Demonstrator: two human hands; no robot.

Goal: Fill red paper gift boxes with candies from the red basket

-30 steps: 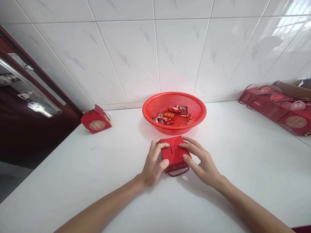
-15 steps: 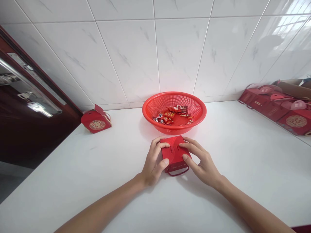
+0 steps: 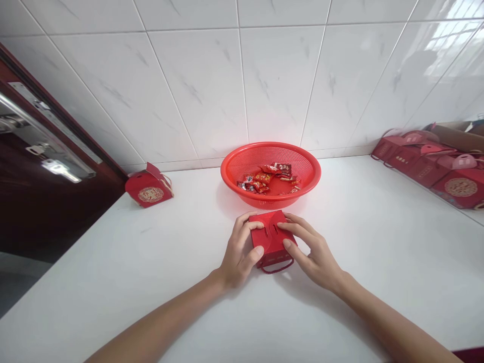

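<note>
A small red box [image 3: 273,256] rests on the white table, with two slotted flaps lying over its top and a dark red cord loop on the near side. My left hand [image 3: 242,252] grips its left side, thumb and index fingertip on the top flap. On the right side my right hand [image 3: 312,249] holds the same box, its thumb and fingertips on the other flap. Just behind stands a red mesh basket [image 3: 270,202] with wrapped candies [image 3: 264,177] in it.
Another red box [image 3: 149,187] with a rope handle stands at the back left. Several red boxes [image 3: 427,164] are lined up at the far right. A tiled wall [image 3: 280,80] runs behind the table [image 3: 181,227]; a dark door [image 3: 38,201] with keys is at left.
</note>
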